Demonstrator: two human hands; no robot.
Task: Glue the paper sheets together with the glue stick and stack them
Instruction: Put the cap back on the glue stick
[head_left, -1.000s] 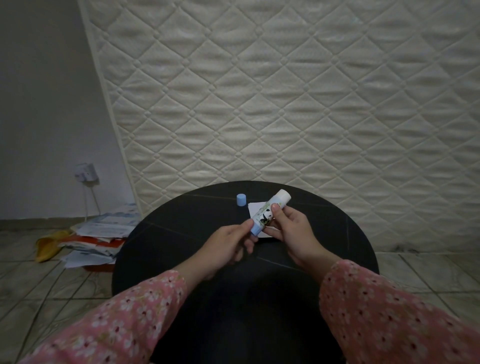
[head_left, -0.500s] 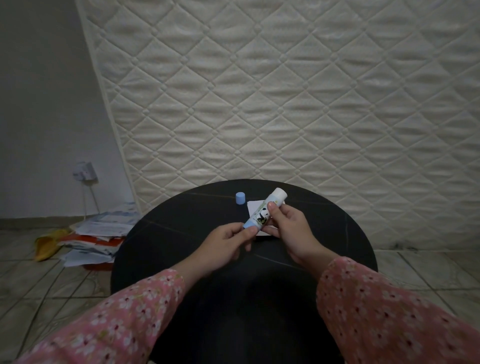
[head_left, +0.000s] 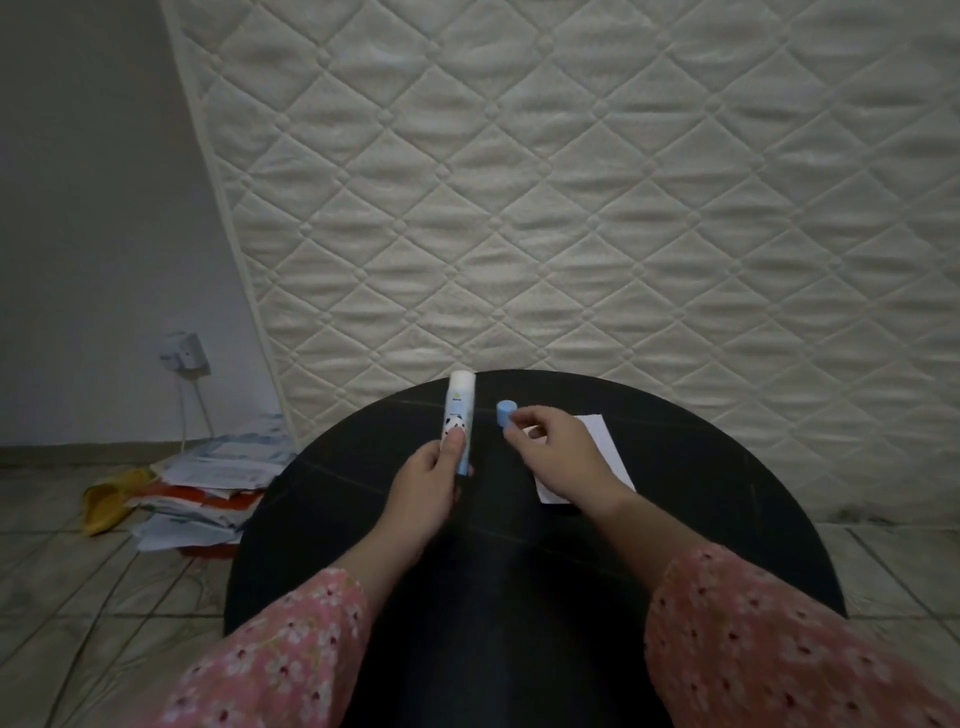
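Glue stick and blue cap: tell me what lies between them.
Nothing but bare black table separates the glue stick in the left hand from the blue cap, in the head view.

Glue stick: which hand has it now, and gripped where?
The left hand grips the glue stick by its blue lower end; the right hand pinches the blue cap.

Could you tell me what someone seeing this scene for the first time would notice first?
Probably the two hands over the round black table: the left hand holds a glue stick upright, and the right hand pinches its blue cap just beside it. White paper lies under the right hand. Behind the table a quilted mattress leans against the wall, filling most of the view.
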